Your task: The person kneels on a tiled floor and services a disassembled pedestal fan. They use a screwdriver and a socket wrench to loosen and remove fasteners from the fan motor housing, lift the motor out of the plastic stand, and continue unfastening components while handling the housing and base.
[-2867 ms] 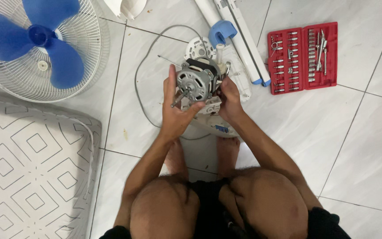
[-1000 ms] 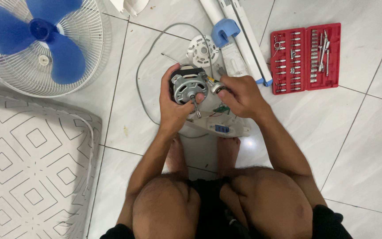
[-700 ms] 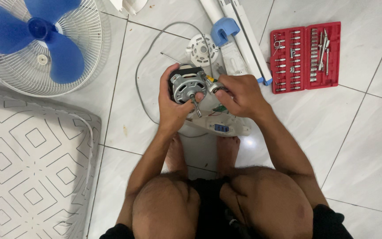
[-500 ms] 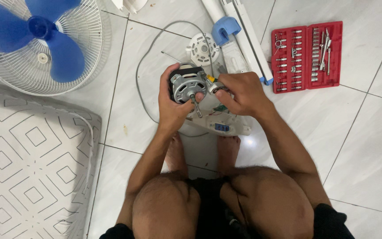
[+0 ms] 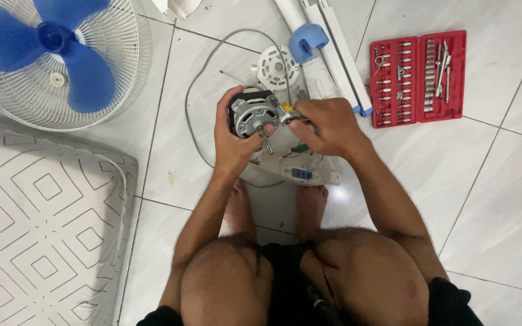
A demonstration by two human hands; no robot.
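Observation:
My left hand [image 5: 232, 140] grips a grey metal fan motor [image 5: 252, 115] with its shaft pointing toward me, held above the floor in front of my feet. My right hand [image 5: 326, 125] is closed on a small metal part [image 5: 287, 117] at the motor's right side, next to a yellow piece. Under the motor lies the white fan housing [image 5: 300, 172] with a blue switch block and loose wires. What the right fingers pinch is partly hidden.
A fan guard with blue blades [image 5: 55, 51] lies at the upper left. A patterned grey mat [image 5: 31, 223] fills the lower left. A red socket and bit set [image 5: 417, 77] lies open at the upper right. A white round cap [image 5: 278, 66], white stand pole [image 5: 333, 48] and grey cable [image 5: 197, 90] lie behind the motor.
My right hand moved from the motor's lower right side up to its right edge and closed on the small part. The motor stayed in my left hand, turned slightly.

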